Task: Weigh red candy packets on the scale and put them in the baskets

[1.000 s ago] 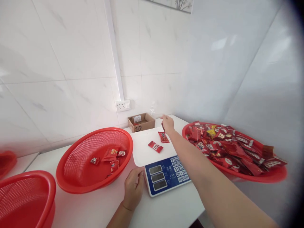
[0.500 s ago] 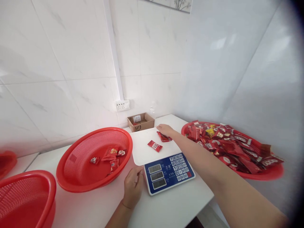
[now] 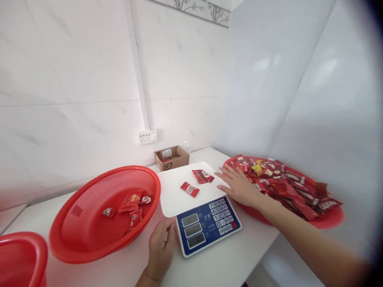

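Observation:
A blue-faced weighing scale (image 3: 206, 225) with a white pan (image 3: 176, 191) stands on the white counter. On the pan lie a red candy packet (image 3: 189, 189) and two more overlapping packets (image 3: 202, 175). My right hand (image 3: 237, 185) hovers open, fingers spread, between the pan and the red basket of packets (image 3: 329, 217) on the right, holding nothing. My left hand (image 3: 160, 251) rests on the counter against the scale's left front corner, fingers curled loosely.
A big red mesh basket (image 3: 89, 239) at the left holds several packets (image 3: 131, 201). Another red basket (image 3: 18, 259) shows at the lower left. A small cardboard box (image 3: 171, 158) and a wall socket (image 3: 147, 136) are at the back. Tiled walls enclose the corner.
My right hand let go of a packet on the pan beside another one and drew back to the right, now open. The view shifted slightly left and down. The left hand stayed put.

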A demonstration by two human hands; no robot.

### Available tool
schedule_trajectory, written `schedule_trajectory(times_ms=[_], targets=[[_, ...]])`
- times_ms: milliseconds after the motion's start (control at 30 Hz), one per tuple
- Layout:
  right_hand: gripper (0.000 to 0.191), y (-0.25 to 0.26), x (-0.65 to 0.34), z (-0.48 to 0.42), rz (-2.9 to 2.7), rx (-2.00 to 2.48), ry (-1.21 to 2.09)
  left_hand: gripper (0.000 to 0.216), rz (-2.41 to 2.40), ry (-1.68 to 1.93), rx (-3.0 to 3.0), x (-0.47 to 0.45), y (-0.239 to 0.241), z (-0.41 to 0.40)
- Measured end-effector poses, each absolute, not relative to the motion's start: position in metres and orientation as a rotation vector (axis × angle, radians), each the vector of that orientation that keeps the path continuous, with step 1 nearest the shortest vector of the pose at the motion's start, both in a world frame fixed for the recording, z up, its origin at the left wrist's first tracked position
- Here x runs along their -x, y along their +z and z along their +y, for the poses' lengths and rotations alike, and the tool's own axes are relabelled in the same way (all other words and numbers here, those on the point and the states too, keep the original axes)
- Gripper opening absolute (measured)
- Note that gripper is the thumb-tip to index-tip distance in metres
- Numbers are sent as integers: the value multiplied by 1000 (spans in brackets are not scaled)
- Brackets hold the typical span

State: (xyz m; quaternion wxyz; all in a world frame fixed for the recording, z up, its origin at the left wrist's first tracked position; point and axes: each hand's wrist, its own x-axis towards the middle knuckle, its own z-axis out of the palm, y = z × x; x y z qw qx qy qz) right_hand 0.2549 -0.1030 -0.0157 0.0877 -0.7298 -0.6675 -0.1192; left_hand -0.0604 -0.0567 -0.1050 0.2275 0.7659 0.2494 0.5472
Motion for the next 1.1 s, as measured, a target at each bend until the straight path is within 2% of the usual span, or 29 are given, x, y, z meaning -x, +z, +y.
schedule_trajectory(times_ms=[133,400,600,733,900,1000,1100], targets=[[58,-24,-274,-164,-1834,2299,-392,16,679,1545,-2137,60,-104,-55],[49,-73,-254,-278,-1658,2191,-848,17,801,1510,-2211,64,-111,-47],[57,-82,-242,-343,-1574,2255,-864,20,896,1457,-2249,66,-117,-43],[59,-61,-243,-349,-1515,2281,-895,18,898,1496,-2299,67,-114,-41],[63,-2,-236,-318,-1729,2109,-861,15,608,1625,-2449,61,-94,-51],[64,27,-227,-294,-1970,1940,-780,30,463,1545,-2590,55,-75,-66],[71,30,-218,-275,-2259,1729,-620,46,370,1330,-2751,51,-61,-85]])
